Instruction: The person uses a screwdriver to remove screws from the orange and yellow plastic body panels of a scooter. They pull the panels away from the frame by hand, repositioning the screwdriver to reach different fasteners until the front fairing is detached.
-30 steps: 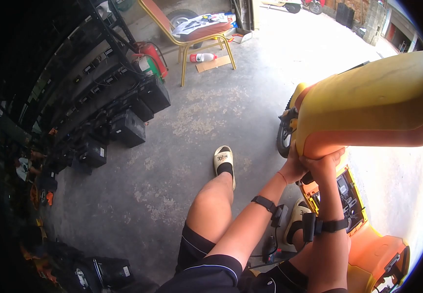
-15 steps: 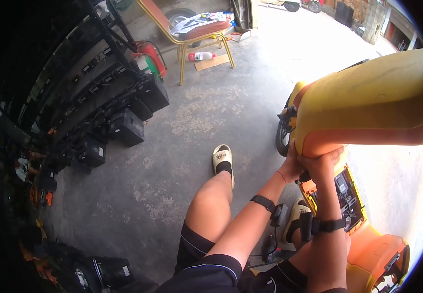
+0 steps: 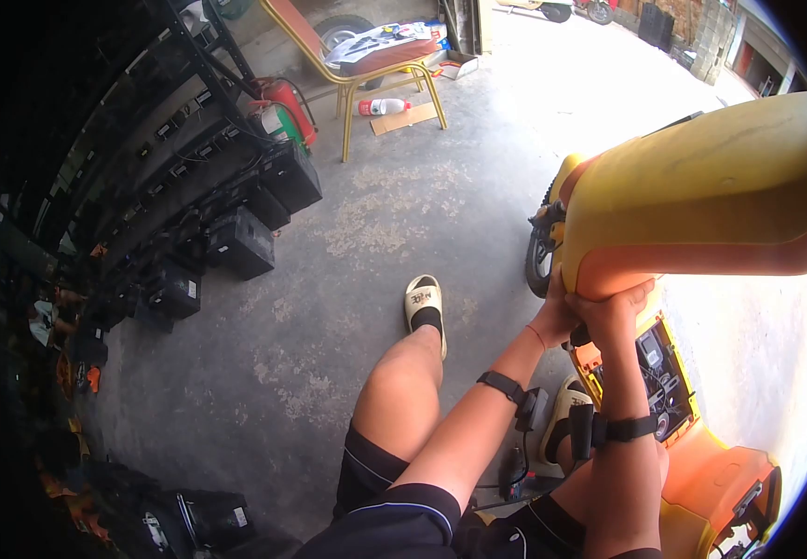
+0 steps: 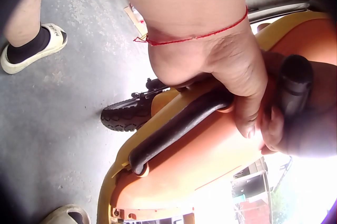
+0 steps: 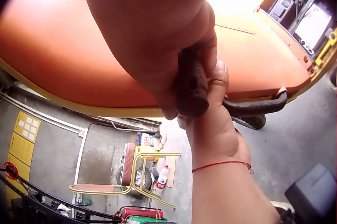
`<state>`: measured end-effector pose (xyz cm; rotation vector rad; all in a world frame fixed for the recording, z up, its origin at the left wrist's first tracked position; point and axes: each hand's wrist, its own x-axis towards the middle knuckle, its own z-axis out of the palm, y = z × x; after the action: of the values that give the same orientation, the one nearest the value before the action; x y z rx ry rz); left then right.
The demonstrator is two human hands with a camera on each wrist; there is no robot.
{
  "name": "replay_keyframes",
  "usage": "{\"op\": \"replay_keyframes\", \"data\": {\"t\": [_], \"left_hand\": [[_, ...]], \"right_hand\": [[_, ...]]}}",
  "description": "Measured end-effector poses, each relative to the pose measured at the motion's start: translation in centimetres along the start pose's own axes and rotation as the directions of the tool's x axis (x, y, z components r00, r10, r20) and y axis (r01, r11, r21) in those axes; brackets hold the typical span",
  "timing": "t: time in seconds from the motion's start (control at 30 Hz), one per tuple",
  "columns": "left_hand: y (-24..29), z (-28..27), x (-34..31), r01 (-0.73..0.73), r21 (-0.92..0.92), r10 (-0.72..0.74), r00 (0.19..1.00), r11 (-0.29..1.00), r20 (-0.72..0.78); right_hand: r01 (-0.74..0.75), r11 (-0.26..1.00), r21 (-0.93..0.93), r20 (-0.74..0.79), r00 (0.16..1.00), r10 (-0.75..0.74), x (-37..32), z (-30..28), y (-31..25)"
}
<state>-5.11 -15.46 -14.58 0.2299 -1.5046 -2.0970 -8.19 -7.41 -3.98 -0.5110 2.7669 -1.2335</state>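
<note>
A large yellow and orange scooter body shell stands tipped up in front of me on the right. My left hand, with a red string at its wrist, grips the shell's edge, its thumb lying on the orange face. Beside the thumb runs a black curved grab bar fixed along that edge. Right next to it, my right hand holds a black cylindrical tool handle with a round end. The working end of this tool is hidden, so I cannot tell its kind.
Below the shell lies an opened yellow compartment with wiring, and an orange body part. A shelf with black battery-like boxes lines the left. A chair, a bottle and a fire extinguisher stand farther back.
The right forearm has shifted very slightly left in the head view. Both hands keep their places at the shell's edge.
</note>
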Motion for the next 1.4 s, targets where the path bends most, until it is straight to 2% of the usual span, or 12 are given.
{"op": "replay_keyframes", "data": {"t": [0.43,0.5,0.53,0.6,0.73,0.8,0.93,1.0,1.1,1.23,1.3,1.4], "left_hand": [[0.0,-0.6,0.4,0.018,0.084,-0.029,0.991,0.996,0.128],[0.6,-0.5,-0.4,-0.108,0.317,0.071,0.990,0.942,0.124],[0.9,-0.4,-0.8,-0.107,0.319,0.073,0.990,0.942,0.117],[2.1,0.4,-1.1,-0.087,0.059,0.081,0.992,0.994,0.094],[4.3,1.6,-2.6,-0.081,0.119,0.080,0.997,0.990,0.013],[4.2,1.9,-3.8,0.043,0.150,-0.031,0.996,0.988,-0.079],[2.9,1.4,-3.1,0.042,0.167,-0.039,0.999,0.985,-0.025],[5.9,1.2,-3.1,0.047,0.737,-0.090,0.996,0.674,0.019],[5.8,-0.2,-1.3,0.045,0.797,-0.158,0.985,0.602,0.063],[8.5,-0.5,0.1,-0.077,0.806,-0.038,0.992,0.586,0.122],[11.8,0.5,0.4,0.168,0.693,-0.241,0.971,0.701,0.008],[11.8,-0.3,1.9,0.042,0.820,-0.277,0.950,0.571,0.144]], "right_hand": [[0.018,0.999,-0.042,-0.006,1.000,-0.019,0.2,0.2,0.0],[0.050,0.997,-0.061,-0.071,0.996,-0.054,0.1,0.8,0.5],[0.054,0.997,-0.060,-0.064,0.996,-0.058,0.1,0.9,0.6],[-0.027,0.999,-0.040,-0.024,0.999,0.026,0.1,0.6,0.1],[-0.091,0.996,-0.025,0.014,0.996,0.091,-0.1,-0.1,-0.7],[-0.165,0.985,-0.041,0.089,0.982,0.168,-0.8,-1.1,-2.1],[-0.204,0.976,-0.072,0.057,0.976,0.208,-0.5,-0.9,-2.4],[-0.230,0.973,0.024,0.115,0.967,0.225,-0.2,-0.9,-2.0],[-0.215,0.951,0.223,0.165,0.970,0.180,1.1,0.1,-0.2],[-0.219,0.925,0.311,0.190,0.968,0.166,2.4,1.7,1.5],[-0.234,0.915,0.330,0.211,0.963,0.170,2.2,1.4,1.1],[-0.262,0.915,0.306,0.243,0.951,0.191,2.0,0.2,-0.1]]}}
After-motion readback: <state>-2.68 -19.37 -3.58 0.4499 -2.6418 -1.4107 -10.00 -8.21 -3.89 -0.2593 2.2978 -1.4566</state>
